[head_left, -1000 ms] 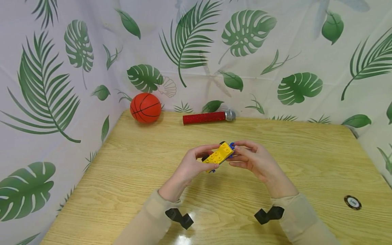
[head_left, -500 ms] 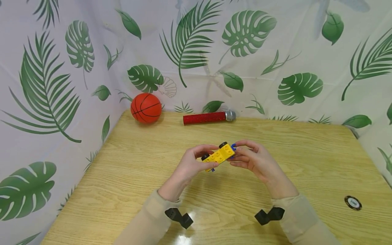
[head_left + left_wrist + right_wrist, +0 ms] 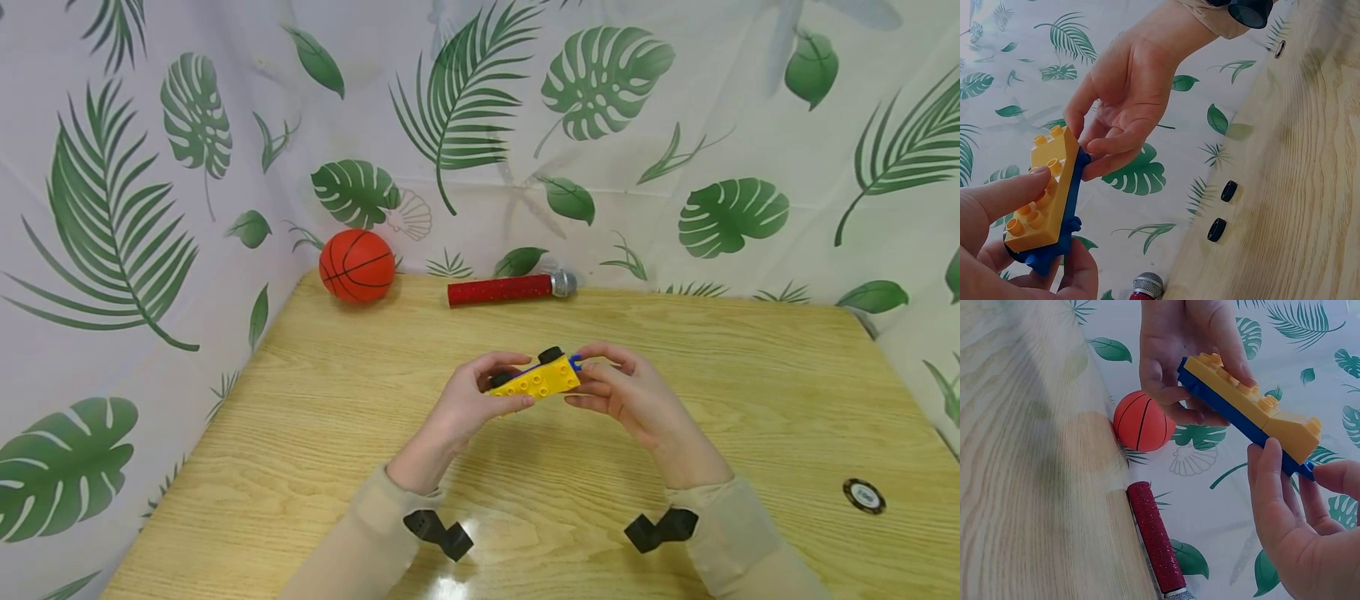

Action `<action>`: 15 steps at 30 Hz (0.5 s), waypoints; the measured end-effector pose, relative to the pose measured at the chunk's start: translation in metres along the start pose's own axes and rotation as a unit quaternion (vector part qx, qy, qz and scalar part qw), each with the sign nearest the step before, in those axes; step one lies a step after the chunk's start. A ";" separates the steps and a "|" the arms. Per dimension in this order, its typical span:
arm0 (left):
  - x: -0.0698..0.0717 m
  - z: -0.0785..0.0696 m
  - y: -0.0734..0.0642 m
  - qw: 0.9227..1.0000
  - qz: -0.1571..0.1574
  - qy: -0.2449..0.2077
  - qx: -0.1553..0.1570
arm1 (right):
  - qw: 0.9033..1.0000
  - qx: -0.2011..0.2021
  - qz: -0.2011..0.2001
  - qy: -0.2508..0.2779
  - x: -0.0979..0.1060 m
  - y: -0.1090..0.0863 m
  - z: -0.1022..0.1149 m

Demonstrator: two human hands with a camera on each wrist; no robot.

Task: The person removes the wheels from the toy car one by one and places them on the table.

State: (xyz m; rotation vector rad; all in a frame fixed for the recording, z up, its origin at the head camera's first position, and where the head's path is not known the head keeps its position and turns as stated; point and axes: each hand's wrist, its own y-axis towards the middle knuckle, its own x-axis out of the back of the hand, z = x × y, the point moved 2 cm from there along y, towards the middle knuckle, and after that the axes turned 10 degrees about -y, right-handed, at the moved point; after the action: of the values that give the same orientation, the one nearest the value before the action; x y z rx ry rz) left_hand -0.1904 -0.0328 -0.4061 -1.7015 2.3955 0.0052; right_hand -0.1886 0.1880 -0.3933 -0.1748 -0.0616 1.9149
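A yellow toy block car [image 3: 538, 382] with a blue base is held in the air at the middle. My left hand [image 3: 480, 387] grips its rear half, thumb over the studs and fingers beneath. At the front, my right hand [image 3: 626, 383] pinches the blue hook [image 3: 1305, 470] between thumb and fingertips. Along the far side, black wheels [image 3: 551, 355] show in the head view. The side facing the right wrist camera has bare blue stubs [image 3: 1192, 385]. Two black discs [image 3: 1215, 229] lie on the table in the left wrist view, apart from the car.
The wooden table [image 3: 750, 375] meets a leaf-print cloth [image 3: 480, 192] at its back and left. A red microphone [image 3: 501, 290] lies along the back edge. An orange toy basketball [image 3: 357, 266] sits in the back left corner. A poker chip [image 3: 864, 496] lies at the right.
The car has rolled between my hands, so its studded top tips toward me and the far wheels and blue base show more. Both hands stay nearly in place.
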 end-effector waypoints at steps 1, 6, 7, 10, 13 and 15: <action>0.000 0.000 0.000 1.000 0.000 -0.001 0.000 | 1.000 -0.001 0.000 -0.001 0.000 0.000 0.000; 0.000 0.000 0.000 1.000 -0.002 -0.001 0.000 | 1.000 0.000 -0.003 0.004 -0.001 -0.001 0.002; 0.000 0.000 0.000 1.000 -0.004 -0.002 0.001 | 1.000 0.000 -0.003 0.004 -0.001 -0.001 0.002; 0.000 0.000 0.000 1.000 -0.007 -0.004 0.001 | 1.000 0.002 -0.002 0.007 0.000 -0.001 0.001; 0.001 0.001 0.000 1.000 -0.010 -0.006 -0.001 | 1.000 0.006 -0.001 0.004 0.000 0.000 0.000; 0.001 0.002 0.001 1.000 -0.013 -0.004 -0.003 | 1.000 0.010 0.001 0.000 0.000 0.000 -0.001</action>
State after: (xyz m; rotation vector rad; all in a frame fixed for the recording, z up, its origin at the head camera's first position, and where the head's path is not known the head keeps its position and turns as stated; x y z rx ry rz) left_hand -0.1912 -0.0335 -0.4079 -1.7328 2.3690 0.0148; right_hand -0.1880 0.1880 -0.3939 -0.1611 -0.0415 1.9170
